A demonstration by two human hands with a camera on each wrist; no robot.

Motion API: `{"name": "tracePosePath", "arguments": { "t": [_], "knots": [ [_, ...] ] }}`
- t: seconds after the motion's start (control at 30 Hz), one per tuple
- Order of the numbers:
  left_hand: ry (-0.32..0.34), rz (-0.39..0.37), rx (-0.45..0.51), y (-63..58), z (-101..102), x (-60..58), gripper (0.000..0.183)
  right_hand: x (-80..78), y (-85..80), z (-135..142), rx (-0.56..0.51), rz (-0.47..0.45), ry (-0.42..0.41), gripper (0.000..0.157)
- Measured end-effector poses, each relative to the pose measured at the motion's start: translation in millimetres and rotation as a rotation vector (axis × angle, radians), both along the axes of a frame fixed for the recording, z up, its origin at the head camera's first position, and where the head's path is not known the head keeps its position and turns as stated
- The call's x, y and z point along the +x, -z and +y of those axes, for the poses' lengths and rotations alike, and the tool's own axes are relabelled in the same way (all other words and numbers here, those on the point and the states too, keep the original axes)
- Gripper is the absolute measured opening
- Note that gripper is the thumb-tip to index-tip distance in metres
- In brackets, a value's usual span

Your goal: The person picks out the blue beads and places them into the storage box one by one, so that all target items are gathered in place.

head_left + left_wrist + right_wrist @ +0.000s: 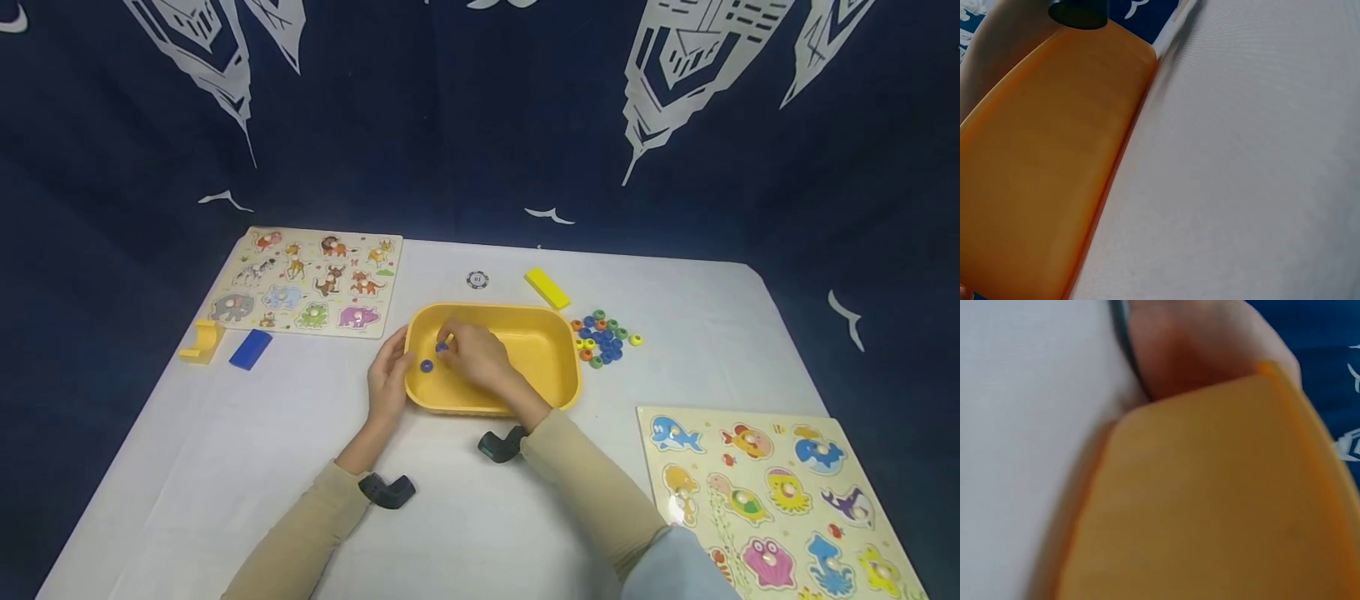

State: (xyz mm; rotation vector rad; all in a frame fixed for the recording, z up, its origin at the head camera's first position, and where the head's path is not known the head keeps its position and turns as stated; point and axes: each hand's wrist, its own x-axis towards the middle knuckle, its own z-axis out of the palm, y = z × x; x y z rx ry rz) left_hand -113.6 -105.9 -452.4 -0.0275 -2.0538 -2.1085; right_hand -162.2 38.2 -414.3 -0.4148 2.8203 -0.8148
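Note:
A yellow tray (536, 350) lies in the middle of the table. My left hand (387, 375) holds its left end, with the fingers along the outer wall and the thumb at the rim. Inside the tray, my right hand (476, 357) pinches a blue bead (442, 347) between thumb and fingertips. Another blue bead (427, 366) rests on the tray floor nearby. In the left wrist view the tray's outer wall (1047, 169) fills the left side. The right wrist view, blurred, shows the tray's wall (1204, 487) with the left hand (1204, 344) against its end.
Loose coloured beads (607, 337) cluster right of the tray. Behind it lie a yellow block (547, 288) and a round chip (477, 280). An animal puzzle board (315, 283), a yellow curved block (201, 342) and a blue block (251, 349) sit left; a sea-animal board (780, 500) lies front right.

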Motion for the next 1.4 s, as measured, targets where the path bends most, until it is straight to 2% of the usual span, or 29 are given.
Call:
{"name": "tracePosePath", "arguments": {
  "t": [0.17,0.3,0.47,0.57,0.77,0.97,1.0,1.07,1.23,1.3,1.4],
  "knots": [
    [-0.005,-0.004,0.005,1.5,0,-0.3,0.041,1.4,7.6,-6,0.081,-0.060,-0.017,0.015],
    [-0.012,0.012,0.005,1.5,0,-0.6,0.041,1.4,10.7,-7,0.120,-0.072,-0.033,0.019],
    [-0.012,0.001,-0.006,1.4,1,-0.4,0.041,5.5,8.7,1,0.079,-0.050,0.003,0.026],
    [-0.014,-0.012,-0.012,1.8,1,-0.4,0.041,11.8,4.8,12,-0.012,0.020,0.023,0.025],
    [-0.017,-0.008,-0.034,0.4,1,0.3,0.041,27.2,-3.5,52,-0.250,0.248,0.076,0.025],
    [-0.009,-0.012,-0.038,-0.5,0,0.4,0.042,33.9,-5.8,112,-0.385,0.434,0.236,0.029],
    [-0.006,-0.014,-0.034,-0.5,0,0.4,0.042,32.3,-2.1,124,-0.404,0.454,0.271,0.029],
    [-0.002,-0.017,-0.030,-0.3,0,0.0,0.042,24.1,16.1,155,-0.403,0.511,0.344,0.029],
    [-0.004,-0.020,-0.031,-0.1,0,0.4,0.042,0.1,78.9,227,-0.275,0.553,0.569,0.033],
    [-0.003,-0.018,-0.032,-0.3,0,0.8,0.042,-0.8,89.7,243,-0.264,0.503,0.637,0.035],
    [-0.002,-0.014,-0.033,-0.1,1,1.3,0.042,4.1,92.8,253,-0.263,0.427,0.700,0.033]
  ]
}}
